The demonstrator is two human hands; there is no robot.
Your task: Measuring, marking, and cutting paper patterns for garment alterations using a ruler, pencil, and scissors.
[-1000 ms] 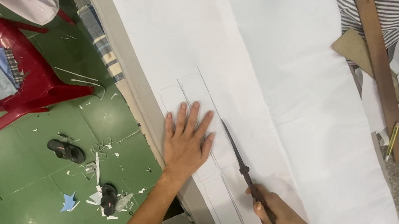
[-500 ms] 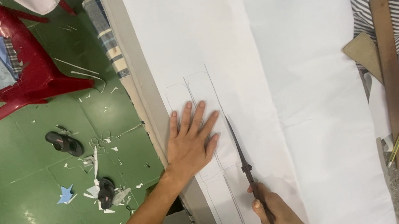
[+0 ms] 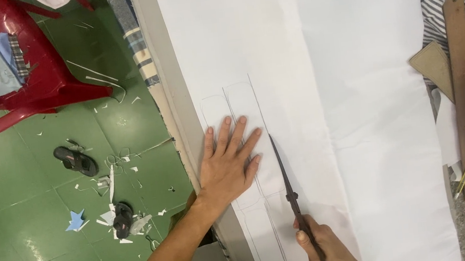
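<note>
My left hand (image 3: 229,168) lies flat, fingers spread, on the white cloth (image 3: 293,55) near the table edge (image 3: 175,107). My right hand (image 3: 325,247) grips scissors (image 3: 290,190), blades nearly closed, just right of it. Open cloth runs ahead; a wooden ruler (image 3: 462,89) lies far right.

To your left you look down on a green tiled floor (image 3: 37,249), shiny under the light and littered with paper scraps (image 3: 75,220) and a pair of dark sandals (image 3: 76,160). A red plastic chair (image 3: 37,76) stands on it, holding folded cloth, well apart from the bench (image 3: 168,97) edge.
</note>
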